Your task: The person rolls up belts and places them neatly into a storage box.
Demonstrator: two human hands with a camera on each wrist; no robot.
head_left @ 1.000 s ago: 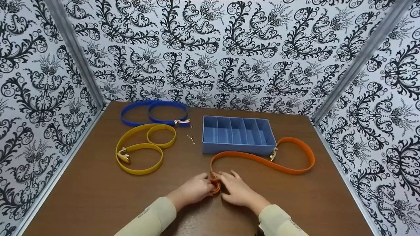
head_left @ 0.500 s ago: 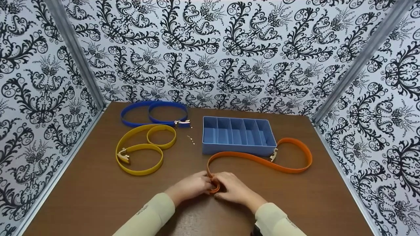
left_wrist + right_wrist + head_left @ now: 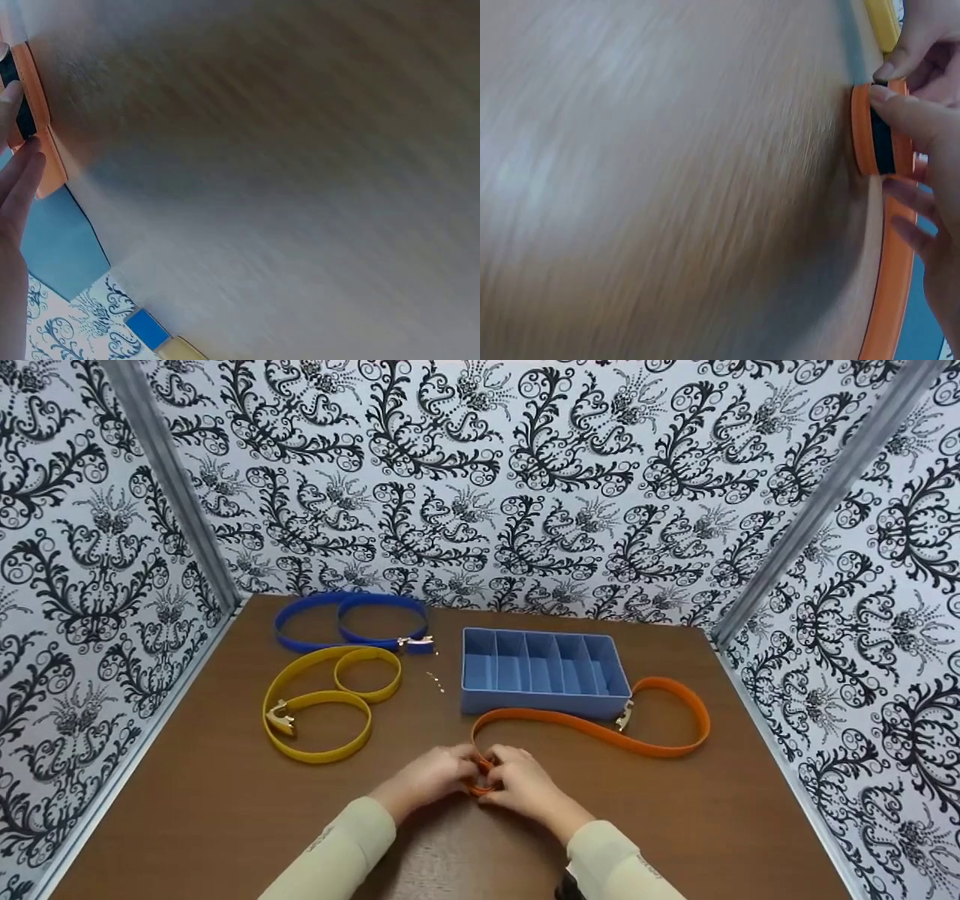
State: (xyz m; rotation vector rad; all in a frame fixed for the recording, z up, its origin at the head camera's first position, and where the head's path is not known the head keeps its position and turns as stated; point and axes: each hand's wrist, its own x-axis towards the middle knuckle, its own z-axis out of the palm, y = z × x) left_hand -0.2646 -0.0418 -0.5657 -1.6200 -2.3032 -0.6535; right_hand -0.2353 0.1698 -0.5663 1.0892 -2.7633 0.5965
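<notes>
An orange strap (image 3: pixel 592 727) with a gold metal clasp (image 3: pixel 625 715) runs from a wide loop at the right to a small coil near the table's front middle. My left hand (image 3: pixel 431 776) holds the coil's left side, and my right hand (image 3: pixel 525 787) pinches it from the right. In the right wrist view, the coil (image 3: pixel 862 135) stands on edge with a dark band along it, thumbs and fingers of both hands on it. The left wrist view shows only its edge (image 3: pixel 34 82) with fingertips against it.
Behind the orange strap stands a blue box (image 3: pixel 544 705) with several compartments. A yellow strap (image 3: pixel 322 754) with a gold clasp lies at the left, and a blue strap (image 3: pixel 300 641) behind it. Patterned walls (image 3: pixel 480 472) enclose the brown table (image 3: pixel 225 825).
My right hand's fingers have closed onto the coil, and both hands have shifted slightly left with it. The strap's right loop has slid a little left. The yellow and blue straps stay put.
</notes>
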